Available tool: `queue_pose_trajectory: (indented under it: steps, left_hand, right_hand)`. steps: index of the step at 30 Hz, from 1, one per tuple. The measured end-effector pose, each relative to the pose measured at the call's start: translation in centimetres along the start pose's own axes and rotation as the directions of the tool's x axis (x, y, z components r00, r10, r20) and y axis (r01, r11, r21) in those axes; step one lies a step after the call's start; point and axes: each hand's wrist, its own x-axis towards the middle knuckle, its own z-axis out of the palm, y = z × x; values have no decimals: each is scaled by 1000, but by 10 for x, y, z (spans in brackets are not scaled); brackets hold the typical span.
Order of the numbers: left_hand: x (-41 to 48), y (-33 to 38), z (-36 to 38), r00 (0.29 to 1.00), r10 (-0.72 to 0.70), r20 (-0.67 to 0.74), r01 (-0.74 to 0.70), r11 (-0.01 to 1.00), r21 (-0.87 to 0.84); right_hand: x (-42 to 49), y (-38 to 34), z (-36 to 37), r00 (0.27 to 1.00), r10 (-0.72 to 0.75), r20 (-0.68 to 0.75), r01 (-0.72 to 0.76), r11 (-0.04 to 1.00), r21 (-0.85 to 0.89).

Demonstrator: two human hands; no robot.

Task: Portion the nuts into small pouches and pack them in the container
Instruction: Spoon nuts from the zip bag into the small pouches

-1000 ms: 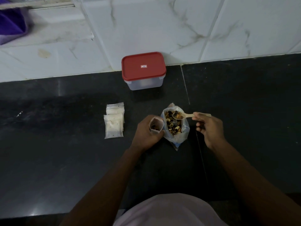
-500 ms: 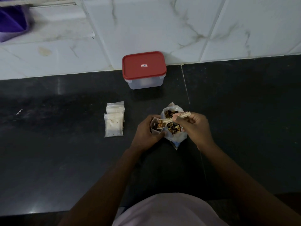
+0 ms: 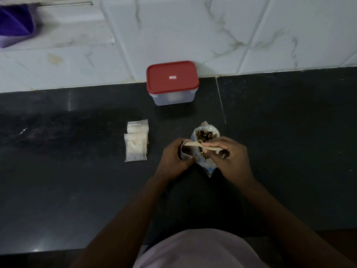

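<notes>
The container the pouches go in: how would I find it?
Look along the white tiled wall behind the black counter. The container stands at its foot, straight beyond the open bag of nuts. It alone is a rigid clear box with a red lid.

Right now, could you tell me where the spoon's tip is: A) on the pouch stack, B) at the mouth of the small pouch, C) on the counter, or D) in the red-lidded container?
B: the right hand holds the spoon with its tip at the open small pouch gripped by the left hand.
</notes>
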Motion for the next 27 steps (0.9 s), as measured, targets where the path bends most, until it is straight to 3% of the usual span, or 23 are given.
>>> queue_pose_trajectory:
  steps: [3,6,8,14,19,22,27]
  left_hand:
    - [-1,0,-1,1000,-3,1,3,1000,-10]
    - [-2,1,-2,1000,-9,9,10,1000,-17]
    - [-3,1,-3,1000,-5,9,5,1000,-15]
    - [-3,2,-3,1000,3,8,-3,1000,-21]
    - [-1,1,-3,999,8,31,-8,1000,3]
    - [-1,1,-3,1000,1,31,-1,1000,12]
    - [-1,-3,-1,1000,17,8,-17,1000,25]
  right_hand:
    - [-3,-3,0,991,98,-87,-84,984,157]
    - [1,-5,-4,910,373,-182,-273,869,414]
    - [7,0,-10,861,450,-239,-324,845,425]
    - [15,19,-16,849,426,-314,-388,904,179]
    - [23,33,-17,916,282,-285,-316,946,-79]
    - [29,33,-15,965,179,-194,-220,951,-216]
    - [32,33,-7,991,128,-36,-131,898,-419]
